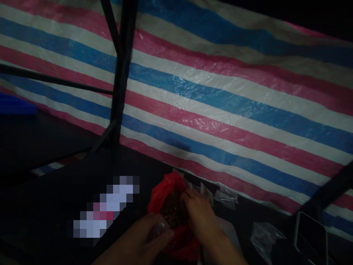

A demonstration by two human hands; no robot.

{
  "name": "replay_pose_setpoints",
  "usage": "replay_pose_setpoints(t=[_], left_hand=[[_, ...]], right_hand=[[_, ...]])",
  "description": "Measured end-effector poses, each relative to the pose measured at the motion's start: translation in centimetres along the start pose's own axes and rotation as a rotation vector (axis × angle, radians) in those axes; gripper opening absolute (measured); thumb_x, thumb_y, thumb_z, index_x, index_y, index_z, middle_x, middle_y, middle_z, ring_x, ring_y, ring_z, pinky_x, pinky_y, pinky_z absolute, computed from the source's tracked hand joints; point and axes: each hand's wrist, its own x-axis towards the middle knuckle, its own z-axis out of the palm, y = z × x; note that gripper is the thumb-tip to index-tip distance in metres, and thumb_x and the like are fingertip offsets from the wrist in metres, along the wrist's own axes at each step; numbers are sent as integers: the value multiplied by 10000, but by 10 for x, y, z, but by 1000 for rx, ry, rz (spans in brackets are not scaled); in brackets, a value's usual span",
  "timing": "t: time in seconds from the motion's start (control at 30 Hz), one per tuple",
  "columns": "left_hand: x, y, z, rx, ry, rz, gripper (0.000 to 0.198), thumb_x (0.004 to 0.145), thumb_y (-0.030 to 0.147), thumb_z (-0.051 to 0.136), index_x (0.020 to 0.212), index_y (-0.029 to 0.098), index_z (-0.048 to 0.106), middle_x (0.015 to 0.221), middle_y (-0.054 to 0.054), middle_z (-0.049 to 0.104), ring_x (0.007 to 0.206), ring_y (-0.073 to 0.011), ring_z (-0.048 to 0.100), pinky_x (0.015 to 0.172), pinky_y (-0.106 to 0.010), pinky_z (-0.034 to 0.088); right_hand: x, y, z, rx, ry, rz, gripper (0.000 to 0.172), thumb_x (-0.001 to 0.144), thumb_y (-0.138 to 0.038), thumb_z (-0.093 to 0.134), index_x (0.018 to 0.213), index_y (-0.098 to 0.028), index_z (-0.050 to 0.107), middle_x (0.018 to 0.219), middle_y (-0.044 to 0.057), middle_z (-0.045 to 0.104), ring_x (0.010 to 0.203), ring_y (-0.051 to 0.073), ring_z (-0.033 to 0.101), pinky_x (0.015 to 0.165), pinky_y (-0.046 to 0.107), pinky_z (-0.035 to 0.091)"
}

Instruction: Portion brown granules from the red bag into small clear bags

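Observation:
A red plastic bag (162, 191) lies open on the dark table, filled with small dark brown bits (171, 209). My right hand (200, 217) reaches into the bag's mouth, fingers curled among the bits. My left hand (143, 237) is closed on a small clear plastic pouch (160, 228) just beside the red bag. What the right fingers hold cannot be made out in the dim light.
Small clear pouches (226, 197) lie behind the bag and at the right (264, 237). A dark phone-like slab (310, 232) leans at the right. A striped tarp (220, 92) hangs behind. Black metal poles (121, 73) stand at the left. A blurred patch (107, 211) lies on the table.

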Motion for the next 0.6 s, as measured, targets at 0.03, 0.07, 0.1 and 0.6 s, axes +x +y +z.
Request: replay_pose_setpoints(t=[0.03, 0.07, 0.1, 0.6], left_hand=[[2, 0, 2, -22, 8, 1, 375, 892, 610, 616, 923, 277, 787, 923, -24, 816, 874, -231, 758, 798, -291, 584], [5, 0, 4, -48, 17, 1, 385, 900, 607, 598, 919, 270, 784, 920, -26, 814, 877, -230, 754, 803, -293, 584], [7, 1, 5, -77, 32, 6, 393, 899, 605, 591, 903, 263, 783, 903, -28, 811, 869, -230, 749, 797, -295, 585], [8, 10, -4, -709, 298, -212, 717, 504, 749, 918, 1016, 266, 780, 1178, -86, 817, 1155, -330, 745, 1006, -408, 603]], right_hand=[[0, 3, 3, 21, -2, -17, 521, 868, 86, 437, 1200, -181, 736, 1353, 104, 727, 1285, 241, 669, 1103, 366, 484], [0, 5, 5, 41, -4, -33, 539, 844, 92, 455, 1215, -186, 731, 1352, 91, 731, 1269, 220, 676, 1084, 329, 489], [0, 7, 7, 58, -7, -46, 555, 829, 93, 467, 1231, -188, 725, 1347, 86, 736, 1258, 209, 681, 1073, 307, 489], [7, 4, 21, 239, 18, -111, 559, 747, 44, 568, 1234, -155, 756, 1280, 143, 767, 1239, 285, 677, 1093, 376, 463]])
